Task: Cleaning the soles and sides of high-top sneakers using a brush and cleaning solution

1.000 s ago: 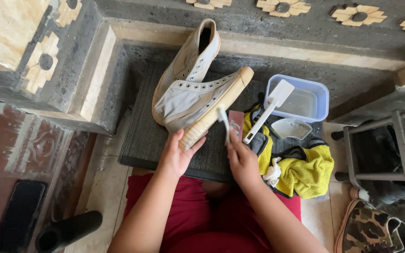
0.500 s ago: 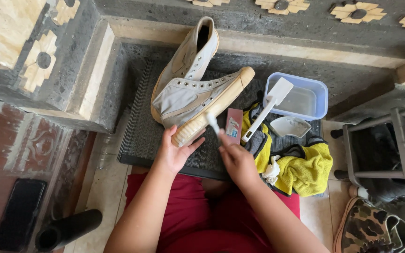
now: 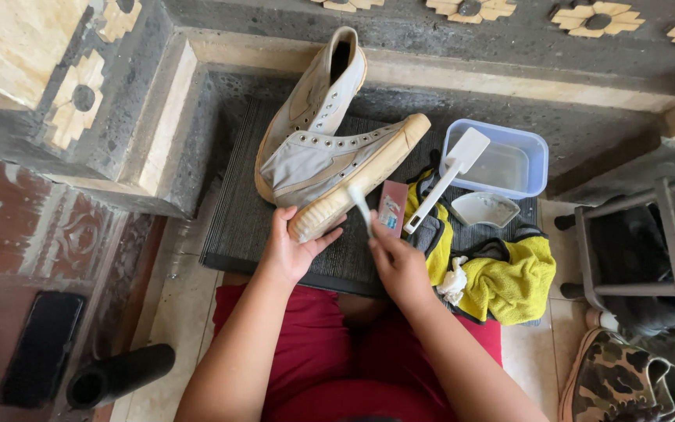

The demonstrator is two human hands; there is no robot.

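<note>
At centre on the dark mat (image 3: 244, 227), my left hand (image 3: 291, 250) gripped the tilted sneaker (image 3: 330, 168) heel, my right hand (image 3: 396, 262) clenching the toothbrush (image 3: 361, 207), brush head shifted from sole edge toward me, at two o'clock the clear tub (image 3: 537, 148) held water.

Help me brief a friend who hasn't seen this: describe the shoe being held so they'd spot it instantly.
On the dark ribbed mat below the stone step lie two pale grey high-top shoes. The one meant is the nearer shoe, tipped on its side, its heel in the left hand. Unlike its neighbour, its tan sole faces the small brush.
</note>
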